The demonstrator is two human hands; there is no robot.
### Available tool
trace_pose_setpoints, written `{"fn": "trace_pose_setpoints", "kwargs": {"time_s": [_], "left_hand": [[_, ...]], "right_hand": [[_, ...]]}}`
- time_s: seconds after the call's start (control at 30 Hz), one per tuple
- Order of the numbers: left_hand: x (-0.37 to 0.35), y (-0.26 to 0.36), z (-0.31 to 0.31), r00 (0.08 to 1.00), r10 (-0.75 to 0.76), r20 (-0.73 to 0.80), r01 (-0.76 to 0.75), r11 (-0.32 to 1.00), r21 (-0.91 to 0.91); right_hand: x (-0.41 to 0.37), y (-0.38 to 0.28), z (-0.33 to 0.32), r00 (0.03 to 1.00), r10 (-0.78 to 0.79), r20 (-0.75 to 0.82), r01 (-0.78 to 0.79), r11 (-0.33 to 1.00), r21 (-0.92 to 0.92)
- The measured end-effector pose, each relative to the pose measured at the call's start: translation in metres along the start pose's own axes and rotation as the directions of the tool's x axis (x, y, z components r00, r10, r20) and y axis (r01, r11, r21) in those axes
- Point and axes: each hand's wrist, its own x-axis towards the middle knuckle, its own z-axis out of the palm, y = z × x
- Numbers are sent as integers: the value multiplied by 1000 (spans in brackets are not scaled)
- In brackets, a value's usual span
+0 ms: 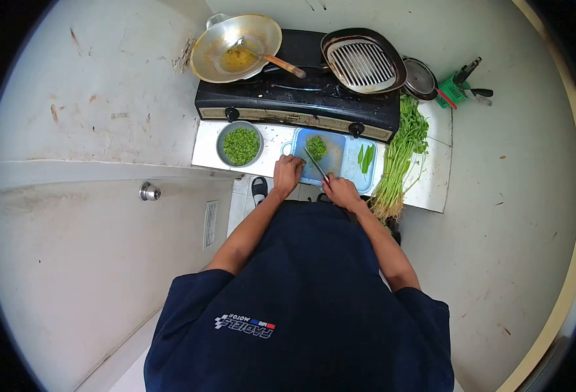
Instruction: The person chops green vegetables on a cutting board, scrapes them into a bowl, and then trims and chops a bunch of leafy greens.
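Note:
My right hand (341, 191) is closed round the handle of a knife (316, 163), whose blade slants up and left over the blue cutting board (336, 145). At the board's left edge, my left hand (288, 171) has its fingers bent together; what lies under them is too small to tell. Chopped greens (316, 146) lie in a small heap by the knife tip. Several long green pieces (366, 159) rest in the clear tray (369, 183) on the right. A grey bowl (260, 153) of chopped greens (241, 146) stands to the left.
A black stove (294, 98) behind the board holds a wok (204, 57) with a ladle (284, 66) and a grill pan (363, 65). Leafy stalks (397, 157) hang over the counter's right front edge. A lidded pan (420, 78) and a green utensil basket (450, 93) stand behind them.

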Motion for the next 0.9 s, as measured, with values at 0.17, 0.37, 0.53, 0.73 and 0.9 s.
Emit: {"fn": "trace_pose_setpoints", "kwargs": {"time_s": [0.17,0.37,0.53,0.73,0.9], "left_hand": [[3,-2,-2,999,18,42,-19,999,26],[2,-8,-2,997,70,45,-70,997,11],[4,-5,-10,996,79,49,-78,997,-18],[-6,5,-2,999,-33,-29,32,999,-30],[-14,12,-2,998,-55,-23,54,998,-13]], "right_hand": [[9,-12,-6,999,-48,4,48,997,-63],[29,-11,11,985,-159,-72,147,979,-142],[31,-17,13,986,-156,-54,146,977,-153],[29,-14,20,995,-101,15,102,982,-157],[34,-13,30,995,-99,2,98,980,-174]]}}
